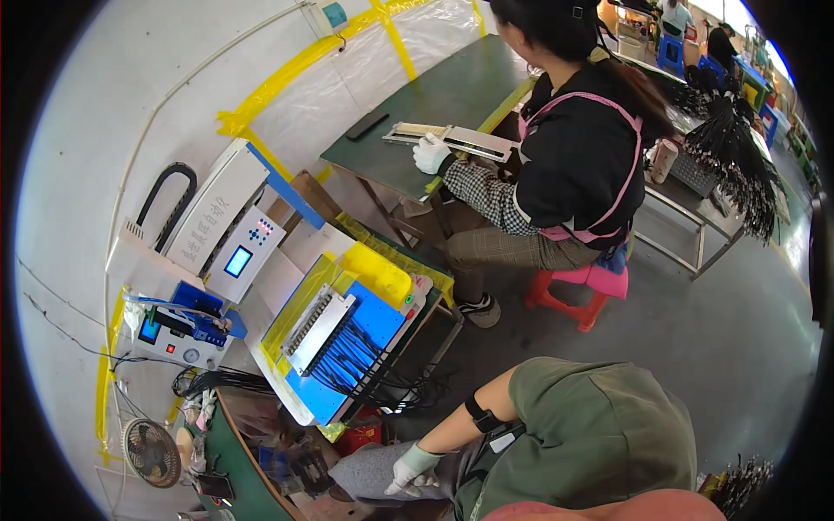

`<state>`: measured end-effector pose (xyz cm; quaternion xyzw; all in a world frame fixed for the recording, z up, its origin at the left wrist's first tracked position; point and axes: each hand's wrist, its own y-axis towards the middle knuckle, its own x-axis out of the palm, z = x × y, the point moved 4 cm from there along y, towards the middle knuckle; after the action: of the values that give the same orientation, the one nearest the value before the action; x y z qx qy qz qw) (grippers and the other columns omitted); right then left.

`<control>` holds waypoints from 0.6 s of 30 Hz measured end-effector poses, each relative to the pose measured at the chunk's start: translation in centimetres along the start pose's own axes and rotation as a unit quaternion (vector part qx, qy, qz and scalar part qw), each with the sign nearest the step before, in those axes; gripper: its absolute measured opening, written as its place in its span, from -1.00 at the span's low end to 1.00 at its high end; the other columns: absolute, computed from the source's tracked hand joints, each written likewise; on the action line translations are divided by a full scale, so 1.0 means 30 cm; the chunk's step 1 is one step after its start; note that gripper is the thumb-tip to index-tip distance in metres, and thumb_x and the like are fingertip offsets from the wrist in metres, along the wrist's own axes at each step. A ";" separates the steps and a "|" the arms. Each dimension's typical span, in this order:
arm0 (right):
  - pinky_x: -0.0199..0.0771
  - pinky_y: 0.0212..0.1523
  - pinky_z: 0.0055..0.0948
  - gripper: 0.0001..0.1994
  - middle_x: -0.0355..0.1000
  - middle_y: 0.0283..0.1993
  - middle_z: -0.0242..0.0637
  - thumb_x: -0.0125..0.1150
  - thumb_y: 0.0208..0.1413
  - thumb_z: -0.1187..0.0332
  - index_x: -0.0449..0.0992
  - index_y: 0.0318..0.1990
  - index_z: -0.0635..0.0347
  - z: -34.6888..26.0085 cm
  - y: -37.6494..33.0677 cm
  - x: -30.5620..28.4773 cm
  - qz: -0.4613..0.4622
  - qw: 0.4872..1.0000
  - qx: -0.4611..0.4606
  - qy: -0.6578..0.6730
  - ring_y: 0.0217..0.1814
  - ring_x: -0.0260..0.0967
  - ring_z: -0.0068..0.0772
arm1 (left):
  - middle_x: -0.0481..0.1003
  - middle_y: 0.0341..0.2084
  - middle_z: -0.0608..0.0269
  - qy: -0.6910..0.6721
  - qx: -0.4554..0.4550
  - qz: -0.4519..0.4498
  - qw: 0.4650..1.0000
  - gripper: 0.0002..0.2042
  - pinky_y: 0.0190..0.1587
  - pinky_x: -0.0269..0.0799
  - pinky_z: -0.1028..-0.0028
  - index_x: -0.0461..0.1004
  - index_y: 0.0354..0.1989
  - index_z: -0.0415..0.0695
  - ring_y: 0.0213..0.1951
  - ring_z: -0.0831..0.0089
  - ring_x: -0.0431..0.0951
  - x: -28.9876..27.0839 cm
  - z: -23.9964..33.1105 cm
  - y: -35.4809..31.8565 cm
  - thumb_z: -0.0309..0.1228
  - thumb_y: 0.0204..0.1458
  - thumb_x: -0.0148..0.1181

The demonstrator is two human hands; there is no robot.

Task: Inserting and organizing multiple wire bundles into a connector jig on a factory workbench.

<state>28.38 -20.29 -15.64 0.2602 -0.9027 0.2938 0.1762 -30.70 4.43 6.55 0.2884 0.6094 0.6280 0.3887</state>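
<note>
My right hand (pixel 413 469), in a white glove with a black band on the forearm above it, rests on my grey-trousered thigh. Its fingers are loosely bent and apart, and I see nothing in them. My left hand is out of the picture. Beyond my knee stands a bench machine with a blue plate (pixel 376 316). On this plate lies a silver clamping fixture (pixel 320 332) with a row of black cables (pixel 352 360) running out and hanging over the front edge. A yellow cover (pixel 375 269) sits behind it.
A seated co-worker's gloved hand (pixel 431 154) touches a long metal tray (pixel 465 141) on a green table (pixel 469 82). Control box (pixel 246 254), pressure-gauge unit (pixel 178 339) and fan (pixel 151 452) stand left. Black cable bundles (pixel 734 156) hang at right; a red-pink stool (pixel 591 291) supports the co-worker.
</note>
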 end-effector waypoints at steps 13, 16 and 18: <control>0.21 -0.56 -0.33 -0.39 -0.06 -0.79 -0.51 -0.01 0.26 -0.23 0.46 -0.36 0.28 -0.008 -0.024 0.046 -0.091 0.991 0.098 -0.017 -0.78 -0.08 -0.50 | 0.50 -0.52 0.03 0.309 -0.032 0.061 0.949 -0.61 -0.41 0.39 0.08 0.46 -0.49 -0.13 -0.45 0.03 0.50 -0.971 -1.276 0.275 -0.07 0.23 0.00; 0.20 -0.54 -0.33 -0.39 -0.05 -0.78 -0.52 -0.02 0.26 -0.22 0.46 -0.33 0.29 -0.005 -0.015 0.038 -0.089 0.989 0.114 -0.024 -0.76 -0.07 -0.49 | 0.51 -0.52 0.02 0.350 -0.040 0.055 0.934 -0.61 -0.41 0.39 0.08 0.47 -0.49 -0.13 -0.45 0.03 0.51 -1.153 -1.398 0.239 -0.07 0.23 0.00; 0.20 -0.54 -0.33 -0.39 -0.04 -0.78 -0.52 -0.01 0.26 -0.22 0.46 -0.31 0.30 -0.003 -0.008 0.029 -0.084 0.989 0.123 -0.020 -0.76 -0.06 -0.49 | 0.51 -0.52 0.02 0.367 -0.045 0.045 0.928 -0.61 -0.41 0.40 0.08 0.47 -0.48 -0.13 -0.45 0.02 0.51 -1.230 -1.447 0.197 -0.07 0.23 0.00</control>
<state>27.85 -20.73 -15.06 0.3610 -0.8379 0.3812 0.1491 -48.19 -49.79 12.55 0.0474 0.6664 0.7340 0.1219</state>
